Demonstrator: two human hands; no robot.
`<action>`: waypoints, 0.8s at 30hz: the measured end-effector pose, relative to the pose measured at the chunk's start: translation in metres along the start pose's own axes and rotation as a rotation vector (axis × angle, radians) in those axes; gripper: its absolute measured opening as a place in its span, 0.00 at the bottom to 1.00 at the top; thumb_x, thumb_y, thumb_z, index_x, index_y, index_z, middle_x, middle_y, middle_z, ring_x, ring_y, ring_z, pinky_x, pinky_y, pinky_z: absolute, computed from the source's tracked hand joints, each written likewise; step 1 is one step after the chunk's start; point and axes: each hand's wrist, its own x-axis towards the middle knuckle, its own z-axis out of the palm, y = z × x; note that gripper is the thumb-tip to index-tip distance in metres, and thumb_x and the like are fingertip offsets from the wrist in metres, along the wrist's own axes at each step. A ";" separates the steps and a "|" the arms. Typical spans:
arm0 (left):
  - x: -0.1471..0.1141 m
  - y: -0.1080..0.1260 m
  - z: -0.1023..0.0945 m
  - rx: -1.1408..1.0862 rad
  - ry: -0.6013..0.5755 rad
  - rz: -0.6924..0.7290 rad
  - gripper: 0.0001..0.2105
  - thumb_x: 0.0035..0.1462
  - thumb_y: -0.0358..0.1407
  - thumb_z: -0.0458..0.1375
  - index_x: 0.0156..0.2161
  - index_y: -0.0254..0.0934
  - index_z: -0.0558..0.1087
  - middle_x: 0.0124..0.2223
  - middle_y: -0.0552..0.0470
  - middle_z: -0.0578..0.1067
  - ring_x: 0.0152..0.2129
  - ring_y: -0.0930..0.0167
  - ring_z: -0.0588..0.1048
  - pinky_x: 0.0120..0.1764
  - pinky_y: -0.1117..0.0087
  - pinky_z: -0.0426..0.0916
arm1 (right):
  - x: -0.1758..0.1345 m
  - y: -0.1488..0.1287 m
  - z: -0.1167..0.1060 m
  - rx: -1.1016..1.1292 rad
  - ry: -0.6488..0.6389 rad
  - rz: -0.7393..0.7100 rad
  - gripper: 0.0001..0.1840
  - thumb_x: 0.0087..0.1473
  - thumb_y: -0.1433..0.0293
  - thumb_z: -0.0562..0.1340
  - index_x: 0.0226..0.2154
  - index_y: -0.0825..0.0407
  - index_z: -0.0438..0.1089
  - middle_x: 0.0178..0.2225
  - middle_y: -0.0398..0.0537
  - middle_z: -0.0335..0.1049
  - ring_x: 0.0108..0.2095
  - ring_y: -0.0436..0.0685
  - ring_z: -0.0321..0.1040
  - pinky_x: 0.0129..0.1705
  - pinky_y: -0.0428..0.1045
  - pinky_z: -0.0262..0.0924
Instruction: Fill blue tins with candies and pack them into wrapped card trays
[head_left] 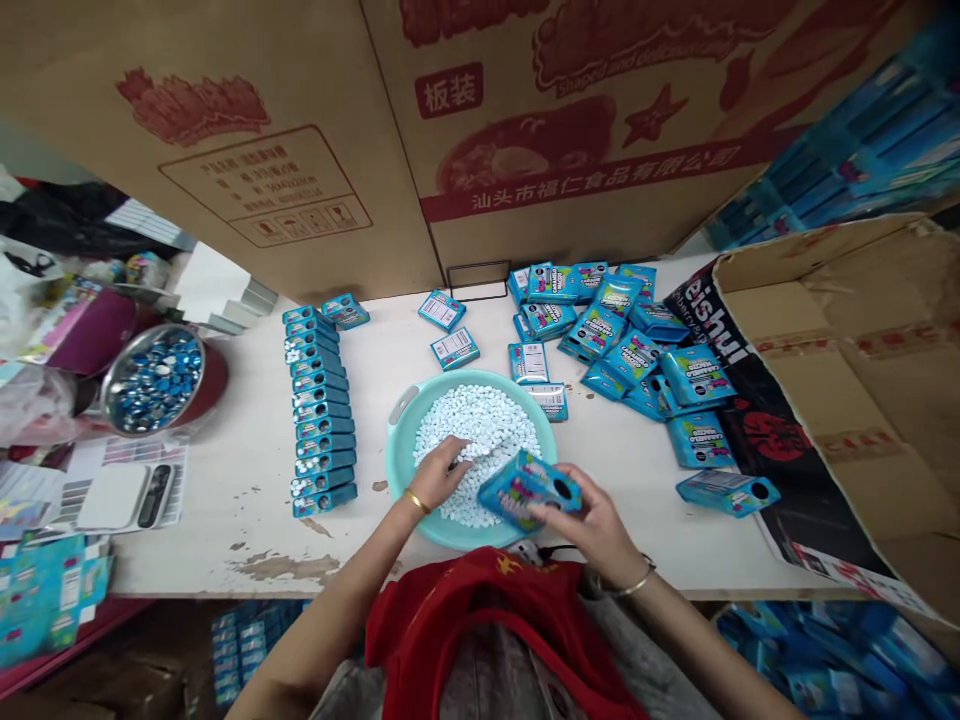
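A mint-green basin point(397, 440) full of small white candies point(480, 410) stands on the table in front of me. My left hand point(439, 475) reaches into the basin, its fingers curled in among the candies; the fingertips are partly hidden. Over the basin's right side, my right hand point(592, 515) grips a blue candy box point(525, 490), tilted, with a dark round hole at its end. To the left stands a row of similar blue boxes point(322, 415), some with white candies showing at their openings.
Blue boxes point(600, 330) lie piled at the right, beside an open carton point(840, 350). A metal bowl point(112, 385) of blue shiny pieces and a white scale point(112, 497) are at the left. Large cardboard cartons point(300, 100) form a wall at the back.
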 end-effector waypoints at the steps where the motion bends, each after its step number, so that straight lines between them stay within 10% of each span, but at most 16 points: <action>1: -0.002 0.005 -0.012 0.004 0.008 0.027 0.13 0.62 0.37 0.51 0.50 0.36 0.66 0.44 0.45 0.72 0.43 0.66 0.71 0.47 0.63 0.67 | 0.006 0.003 -0.005 -0.112 0.113 -0.082 0.20 0.48 0.58 0.66 0.39 0.50 0.63 0.34 0.44 0.67 0.34 0.55 0.65 0.38 0.49 0.62; 4: -0.006 0.023 -0.050 0.036 0.009 0.094 0.13 0.63 0.37 0.51 0.51 0.37 0.66 0.44 0.45 0.72 0.43 0.67 0.71 0.47 0.64 0.67 | 0.025 0.008 -0.018 -0.495 0.266 -0.307 0.15 0.51 0.61 0.63 0.40 0.50 0.66 0.36 0.49 0.65 0.38 0.59 0.66 0.40 0.52 0.62; 10: -0.009 0.068 -0.100 0.190 -0.142 0.158 0.13 0.63 0.36 0.49 0.51 0.38 0.67 0.46 0.45 0.72 0.44 0.67 0.72 0.47 0.65 0.67 | 0.047 0.012 -0.003 -0.857 0.148 -0.485 0.18 0.51 0.72 0.57 0.47 0.50 0.64 0.43 0.53 0.66 0.44 0.62 0.66 0.42 0.54 0.64; 16: 0.000 0.112 -0.111 0.570 -0.344 0.097 0.14 0.60 0.30 0.48 0.50 0.38 0.67 0.42 0.46 0.72 0.39 0.65 0.74 0.39 0.67 0.70 | 0.049 0.014 0.024 -0.934 0.098 -0.571 0.21 0.48 0.76 0.55 0.47 0.51 0.63 0.44 0.53 0.67 0.45 0.63 0.65 0.44 0.55 0.64; 24: 0.004 0.153 -0.108 0.648 -0.271 0.063 0.20 0.61 0.27 0.45 0.58 0.41 0.61 0.41 0.45 0.73 0.28 0.69 0.74 0.33 0.66 0.68 | 0.054 0.021 0.026 -0.951 0.113 -0.614 0.23 0.48 0.76 0.55 0.49 0.52 0.63 0.43 0.54 0.67 0.46 0.63 0.64 0.45 0.56 0.64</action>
